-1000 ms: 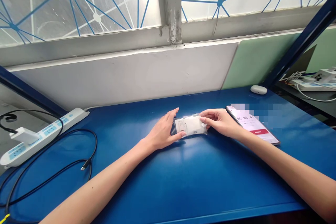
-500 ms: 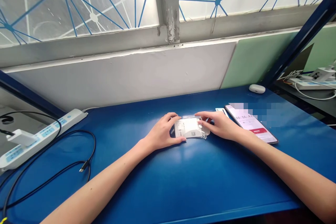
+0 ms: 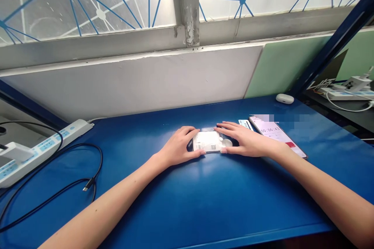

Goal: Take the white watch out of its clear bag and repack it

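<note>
A small clear plastic packet (image 3: 208,141) with a white printed label lies flat on the blue table (image 3: 187,198). Around its left end curves my left hand (image 3: 181,146), fingertips at the far edge and thumb along the near edge. My right hand (image 3: 245,140) spans the right end in the same way, its fingers on the far edge and its thumb at the near corner. A round whitish piece (image 3: 227,142) shows at the packet's right end, between the right thumb and fingers; what it is, I cannot tell.
Beyond my right wrist lie a phone (image 3: 277,134) showing a timer and a card (image 3: 244,124). A white earbud case (image 3: 284,99) sits at the back right. On the left are a power strip (image 3: 48,144) and a looped black cable (image 3: 101,159).
My right hand has gone from pinching the packet's right end to spreading its thumb and fingers across the near and far edges. The left hand keeps its hold; the view has shifted slightly.
</note>
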Demonstrator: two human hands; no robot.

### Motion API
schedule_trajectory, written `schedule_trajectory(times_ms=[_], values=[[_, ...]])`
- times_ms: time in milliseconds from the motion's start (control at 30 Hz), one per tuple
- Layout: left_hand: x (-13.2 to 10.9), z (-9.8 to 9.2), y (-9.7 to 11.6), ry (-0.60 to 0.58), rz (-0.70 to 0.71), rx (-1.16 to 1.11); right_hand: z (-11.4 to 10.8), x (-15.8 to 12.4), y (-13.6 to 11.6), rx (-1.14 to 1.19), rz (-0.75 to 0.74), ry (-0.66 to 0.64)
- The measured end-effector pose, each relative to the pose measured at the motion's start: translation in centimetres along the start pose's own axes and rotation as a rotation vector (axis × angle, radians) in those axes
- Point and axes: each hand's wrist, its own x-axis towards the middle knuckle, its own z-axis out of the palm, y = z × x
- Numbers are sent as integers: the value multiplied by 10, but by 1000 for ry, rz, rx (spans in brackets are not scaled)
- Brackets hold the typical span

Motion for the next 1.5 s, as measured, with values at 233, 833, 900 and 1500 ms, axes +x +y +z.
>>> schedule_trajectory(times_ms=[233,833,900,1500], values=[[0,0,1,-5,-3,6,9,5,1,-55,24,61],[0,1,0,2,21,15,9,9,-2,-86,3,118],[0,2,0,4,17,8,10,9,-5,-74,-6,165],[1,2,1,10,20,-9,0,3,-10,-46,-197,280]])
